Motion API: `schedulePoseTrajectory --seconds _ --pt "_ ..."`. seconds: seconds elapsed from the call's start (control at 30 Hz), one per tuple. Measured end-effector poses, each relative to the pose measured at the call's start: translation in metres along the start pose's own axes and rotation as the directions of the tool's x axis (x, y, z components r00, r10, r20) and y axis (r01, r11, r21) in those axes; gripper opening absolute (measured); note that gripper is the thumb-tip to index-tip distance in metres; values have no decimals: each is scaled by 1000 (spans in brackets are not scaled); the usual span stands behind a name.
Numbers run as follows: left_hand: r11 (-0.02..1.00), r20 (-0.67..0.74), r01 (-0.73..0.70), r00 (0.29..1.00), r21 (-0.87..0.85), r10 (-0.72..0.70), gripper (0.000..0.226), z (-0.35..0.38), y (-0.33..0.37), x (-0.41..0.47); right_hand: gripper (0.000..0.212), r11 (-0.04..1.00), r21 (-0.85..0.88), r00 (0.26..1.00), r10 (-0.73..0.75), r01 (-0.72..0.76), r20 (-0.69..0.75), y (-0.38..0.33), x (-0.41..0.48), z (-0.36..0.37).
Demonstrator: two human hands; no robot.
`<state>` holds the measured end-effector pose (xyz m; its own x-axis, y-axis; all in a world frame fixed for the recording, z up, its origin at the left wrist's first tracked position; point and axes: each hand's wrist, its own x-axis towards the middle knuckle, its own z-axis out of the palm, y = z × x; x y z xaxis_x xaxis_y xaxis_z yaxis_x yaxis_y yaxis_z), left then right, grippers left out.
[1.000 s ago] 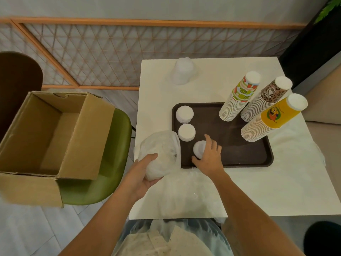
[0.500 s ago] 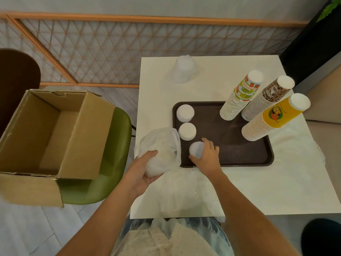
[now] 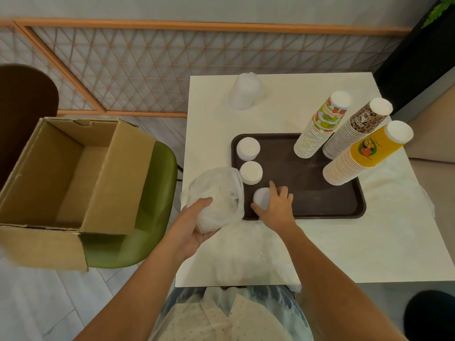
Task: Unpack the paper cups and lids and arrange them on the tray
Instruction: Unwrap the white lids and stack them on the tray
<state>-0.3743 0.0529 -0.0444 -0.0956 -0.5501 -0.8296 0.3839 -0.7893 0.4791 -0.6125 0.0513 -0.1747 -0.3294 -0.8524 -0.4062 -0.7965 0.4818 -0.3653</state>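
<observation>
- Head view: a person's left hand grips a white plastic bag of lids at the worktop's left edge, fingers curled round it.
- The right hand holds a small lid stack at the brown tray's near-left corner, thumb and fingers closed around it.
- Two more lid stacks line the tray's left side beyond it.
- Three tall cup stacks stand inverted at the tray's right end.
- An open cardboard box sits on a green chair to the left.
</observation>
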Motion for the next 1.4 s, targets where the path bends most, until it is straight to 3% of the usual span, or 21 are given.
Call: schedulePoseTrajectory --seconds 0.33,0.4,0.47,0.53,0.6,0.67,0.73,0.8,0.9,1.0,1.17,1.4 --pt "999 21 -41 999 -22 41 35 0 -4 -4 113 996 78 999 32 -33 11 -3 -3 -3" --pt "998 36 -55 998 -32 57 34 1 -4 -5 105 991 136 999 13 -7 -49 -4 -10 -11" --pt "997 46 -67 997 -43 69 36 3 -5 -6 81 941 323 976 -34 104 -215 -8 -21 -22" --pt "996 58 -75 995 -44 78 41 6 -6 -7 52 816 499 899 -55 292 -435 -16 -36 -37" --pt "996 72 -77 994 -37 79 47 9 -7 -7 31 704 522 797 -104 482 -595 -30 -51 -57" --pt "997 94 -76 992 -30 79 53 12 -9 -8 16 617 454 709 -255 643 -657 -44 -64 -73" --pt "997 131 -77 988 -13 78 56 16 -11 -9 14 548 441 690 -423 711 -587 -56 -71 -83" --pt "996 167 -88 982 1 87 55 21 -14 -11 14 582 477 752 -535 659 -386 -65 -74 -87" --pt "992 213 -124 970 25 116 45 30 -20 -15 13 703 506 840 -537 499 -83 -67 -74 -84" --pt "985 221 -164 964 54 149 42 38 -28 -20 18 740 532 846 -528 412 78 -60 -79 -85" --pt "978 200 -202 962 58 187 42 53 -45 -26 23 707 658 848 -493 261 194 -38 -89 -93" --pt "972 212 -224 956 78 203 44 80 -70 -29 43 718 632 815 -532 291 230 -7 -84 -107"
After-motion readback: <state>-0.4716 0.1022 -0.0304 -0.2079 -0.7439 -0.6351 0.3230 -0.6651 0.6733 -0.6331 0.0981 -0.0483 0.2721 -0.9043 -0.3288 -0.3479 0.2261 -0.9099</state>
